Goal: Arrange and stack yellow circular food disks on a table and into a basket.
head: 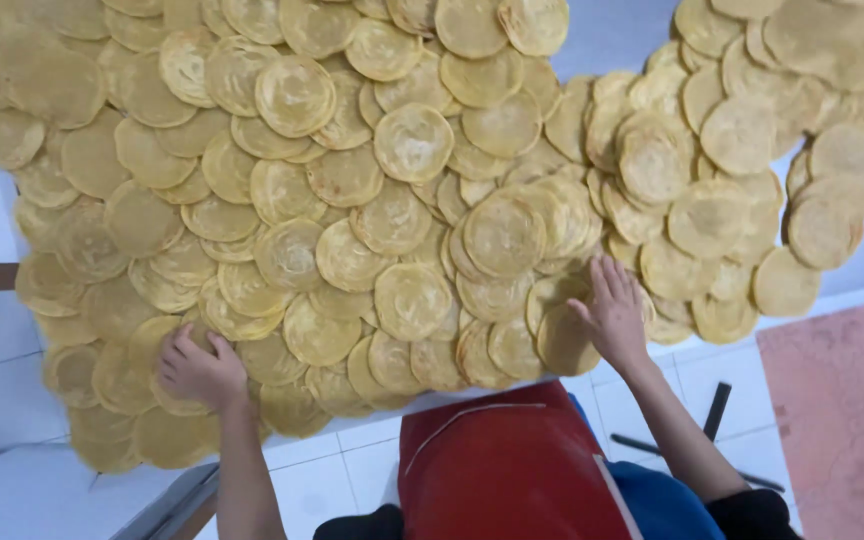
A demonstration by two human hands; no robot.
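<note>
White tabletop [12, 495] | left hand [200, 372] grip curled on flatbread [174, 385] | right hand [614, 315] flat, open

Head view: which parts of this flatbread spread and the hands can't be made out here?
- Flatbreads: the spread runs off the top, left and right edges, so its extent is unknown.
- Table: mostly covered by overlapping rounds.
- Left hand: fingertips tucked among the rounds; grip unclear.
- Right hand: palm side hidden.
- Dark tool on the floor: partly hidden behind the right arm.
</note>
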